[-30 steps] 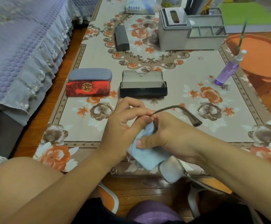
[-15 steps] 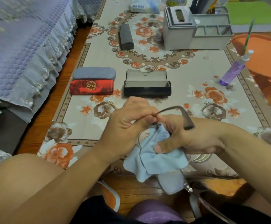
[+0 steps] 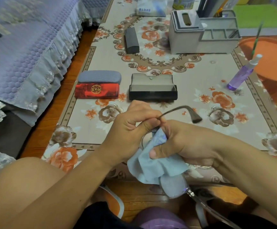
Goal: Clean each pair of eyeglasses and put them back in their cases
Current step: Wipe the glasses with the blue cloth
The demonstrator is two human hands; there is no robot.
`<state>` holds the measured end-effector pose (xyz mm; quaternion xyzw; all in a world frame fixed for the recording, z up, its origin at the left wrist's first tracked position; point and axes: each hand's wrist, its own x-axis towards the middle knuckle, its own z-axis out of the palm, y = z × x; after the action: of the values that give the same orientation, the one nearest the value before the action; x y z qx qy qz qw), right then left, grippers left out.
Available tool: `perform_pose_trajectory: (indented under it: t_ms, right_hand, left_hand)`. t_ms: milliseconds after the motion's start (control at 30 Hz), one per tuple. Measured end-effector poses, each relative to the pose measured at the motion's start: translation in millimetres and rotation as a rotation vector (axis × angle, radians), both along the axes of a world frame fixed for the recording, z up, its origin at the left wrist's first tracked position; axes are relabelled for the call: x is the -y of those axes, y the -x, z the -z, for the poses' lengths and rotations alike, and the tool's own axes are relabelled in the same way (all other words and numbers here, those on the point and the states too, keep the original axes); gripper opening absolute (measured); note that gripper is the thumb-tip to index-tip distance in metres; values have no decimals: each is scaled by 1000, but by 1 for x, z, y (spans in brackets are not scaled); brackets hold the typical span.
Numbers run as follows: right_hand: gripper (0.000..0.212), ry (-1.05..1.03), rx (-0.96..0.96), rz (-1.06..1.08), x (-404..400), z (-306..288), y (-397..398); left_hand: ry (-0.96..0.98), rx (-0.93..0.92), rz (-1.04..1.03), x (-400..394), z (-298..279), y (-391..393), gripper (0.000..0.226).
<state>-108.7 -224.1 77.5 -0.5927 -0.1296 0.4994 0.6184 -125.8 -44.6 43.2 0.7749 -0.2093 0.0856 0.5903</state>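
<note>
Far end: we see a grey desk organizer [image 3: 200, 38] and a tissue pack [image 3: 151, 9].
Left: we see a lilac ruffled bedspread [image 3: 26, 47].
Right: we see an orange stool [image 3: 270, 58].

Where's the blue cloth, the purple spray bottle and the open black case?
blue cloth [image 3: 157, 167]: head view, on its hanging folds below the right hand's thumb.
purple spray bottle [image 3: 239, 76]: head view, on its purple body.
open black case [image 3: 153, 95]: head view, on its front wall.
</note>
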Motion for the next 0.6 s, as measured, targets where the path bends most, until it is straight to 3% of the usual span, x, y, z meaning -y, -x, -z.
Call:
perform_pose_trajectory:
  t_ms: [100,200,300,367,467,600]
  right_hand:
    - [28,-56,40,166,-9,-1,7]
    - [20,-109,12,312,-13,-1,8]
    - [13,-40,150,442,-11,0,10]
    - [27,5,211,538,-8,-2,4]
    - [34,212,345,756,13,3,-29]
    - [34,706,767,687,42,-9,-61]
  left_hand:
    - [45,-40,-33,3,-5,-2,20]
    - [61,-65,-36,1,-6,-4,14]
    - [60,-62,-56,-1,-7,-3,14]
    - [41,-26,-103,-1,-7,-1,16]
    - [-40,57,-228,-4,-1,8,19]
    - [-146,184,-262,-2,4,17,23]
